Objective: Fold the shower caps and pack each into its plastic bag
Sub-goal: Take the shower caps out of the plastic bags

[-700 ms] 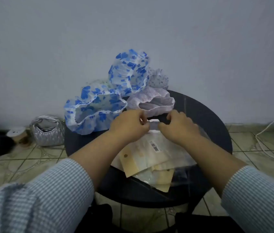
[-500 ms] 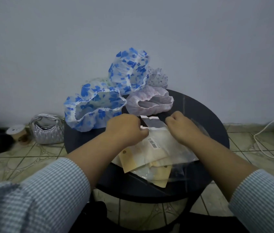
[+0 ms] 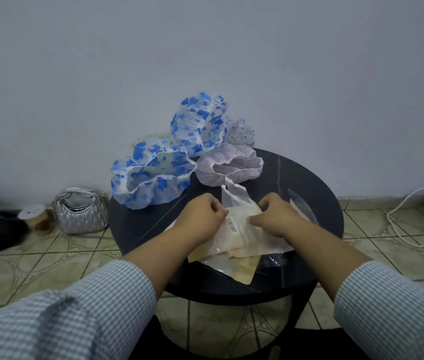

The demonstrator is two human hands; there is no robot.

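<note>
1. A clear plastic bag with a barcode label (image 3: 234, 219), at frame centre on the round black surface (image 3: 317, 203), is pinched at its mouth by the left hand (image 3: 200, 216) and right hand (image 3: 276, 216), both grips closed on it.
2. A packed cap appears to be inside; sealing is judged in progress.
3. Four caps remain unfolded at upper centre: two blue-flowered frilly shower caps (image 3: 151, 175), a pale pink one (image 3: 229, 165), a dotted one (image 3: 239, 132).

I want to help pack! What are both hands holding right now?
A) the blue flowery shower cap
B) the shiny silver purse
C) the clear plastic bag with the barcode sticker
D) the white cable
C: the left hand and the right hand both pinch the top of the clear plastic bag on the black table, while the blue flowery shower cap sits untouched behind them.
</note>
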